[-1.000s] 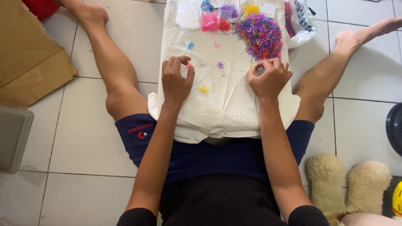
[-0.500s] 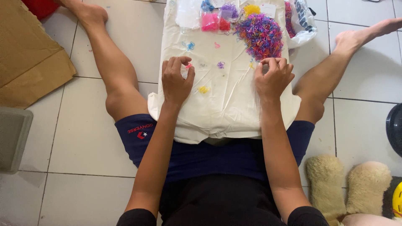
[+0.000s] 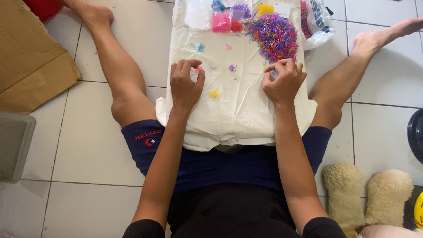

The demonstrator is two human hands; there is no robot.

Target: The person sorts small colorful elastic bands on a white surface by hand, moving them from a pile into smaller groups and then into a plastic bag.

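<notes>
— Right hand (image 3: 283,81) slid back from the pile of bands (image 3: 275,35) on the cloth (image 3: 238,114); fingers pinched, can't tell on what
— Left hand (image 3: 186,83) pinches a pink band (image 3: 198,69). Sorting; next, drop it gently

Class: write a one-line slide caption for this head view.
Seated on tile, left hand and right hand pinch tiny bands beside a multicoloured pile on cream cloth.
</notes>
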